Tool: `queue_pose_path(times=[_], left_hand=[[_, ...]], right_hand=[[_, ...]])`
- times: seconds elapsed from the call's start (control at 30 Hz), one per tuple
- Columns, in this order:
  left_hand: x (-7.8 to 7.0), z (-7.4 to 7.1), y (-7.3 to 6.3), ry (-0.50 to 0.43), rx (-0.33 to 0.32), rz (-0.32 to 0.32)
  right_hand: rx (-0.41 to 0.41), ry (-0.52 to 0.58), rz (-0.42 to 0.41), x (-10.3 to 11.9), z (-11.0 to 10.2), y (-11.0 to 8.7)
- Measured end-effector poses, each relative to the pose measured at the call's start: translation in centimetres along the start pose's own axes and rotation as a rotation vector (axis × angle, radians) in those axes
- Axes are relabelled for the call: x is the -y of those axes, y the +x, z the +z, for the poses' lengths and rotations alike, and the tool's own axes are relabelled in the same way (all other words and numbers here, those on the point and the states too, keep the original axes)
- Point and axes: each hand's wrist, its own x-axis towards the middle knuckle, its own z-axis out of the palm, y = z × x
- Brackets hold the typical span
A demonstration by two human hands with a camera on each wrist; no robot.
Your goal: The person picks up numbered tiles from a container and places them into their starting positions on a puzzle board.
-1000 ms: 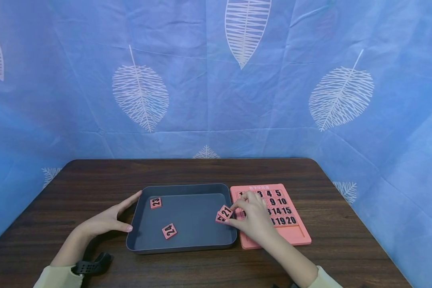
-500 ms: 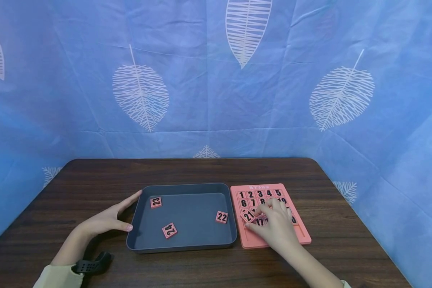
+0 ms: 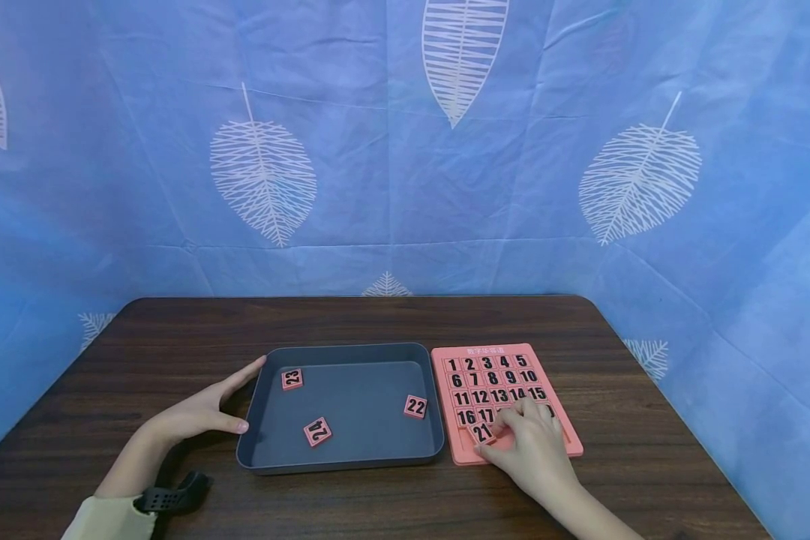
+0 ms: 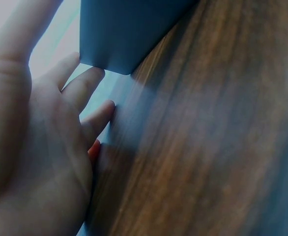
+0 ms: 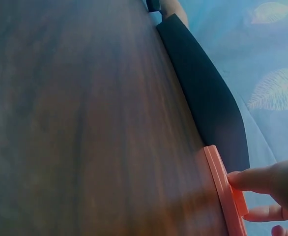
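My right hand pinches a pink number tile marked 21 between thumb and finger. The tile sits tilted at the left end of the bottom row of a pink number puzzle board, just under tile 16. Rows of tiles from 1 up fill the board above it; the hand hides part of the fourth row. My left hand touches the left side of a dark grey tray, thumb and fingers spread straight. Inside the tray lie tile 22, tile 23 and tile 24.
The tray and board stand side by side on a dark wood table. A blue cloth with white leaf prints hangs behind it. A black band circles the left wrist.
My right hand has carried tile 21 from over the tray's right side to the board's bottom row, uncovering tile 22 in the tray. The left hand has stayed still.
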Motion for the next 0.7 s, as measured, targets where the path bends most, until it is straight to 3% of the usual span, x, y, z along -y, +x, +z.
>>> queue_pose_path(times=[0.7], left_hand=[[0.01, 0.17, -0.02, 0.004, -0.002, 0.013]], right_hand=[[0.144, 0.024, 0.06, 0.55, 0.54, -0.13]])
